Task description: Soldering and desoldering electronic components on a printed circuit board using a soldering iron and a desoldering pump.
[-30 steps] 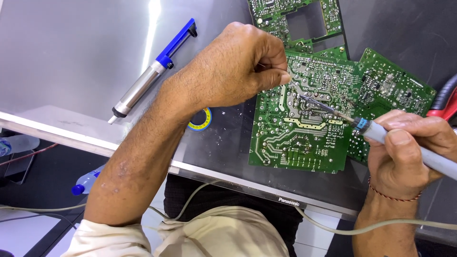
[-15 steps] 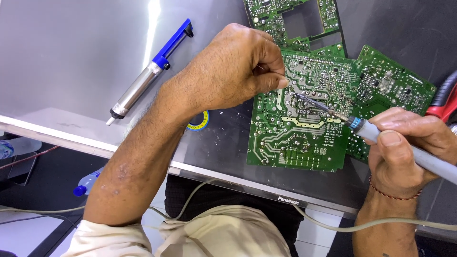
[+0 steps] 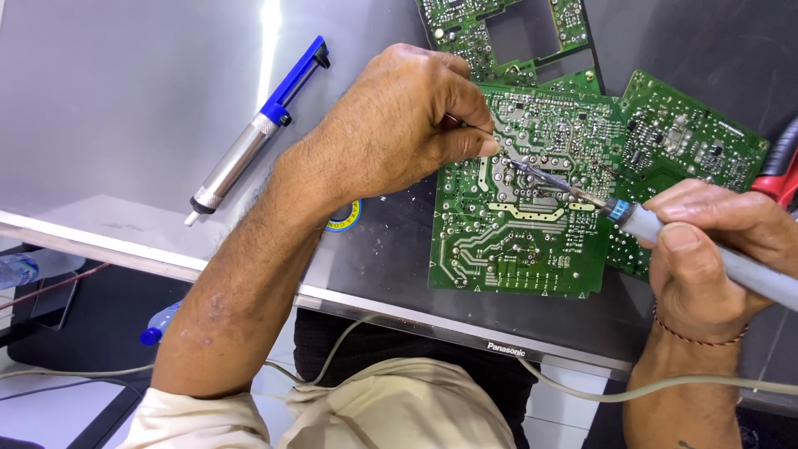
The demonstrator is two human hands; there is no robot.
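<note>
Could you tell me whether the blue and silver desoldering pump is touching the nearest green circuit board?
Apart. The head view shows the desoldering pump lying alone on the grey surface, with the left hand between it and the circuit board.

Circuit board (image 3: 515, 224): green lacquered laminate, glossy, with pale bare-metal traces and shiny bumpy solder dots. Soldering iron (image 3: 665, 237): dull grey metal tip, blue plastic collar, matt grey plastic grip. Suction pump (image 3: 253, 133): brushed shiny metal barrel, glossy blue plastic plunger, white plastic nozzle. Worktop (image 3: 125, 100): smooth grey sheet metal, satin, bright glare streak. Cable (image 3: 706, 384): smooth pale plastic sheath. Shirt (image 3: 399, 411): matt beige cloth. Wrist cord (image 3: 694, 334): thin red thread.
</note>
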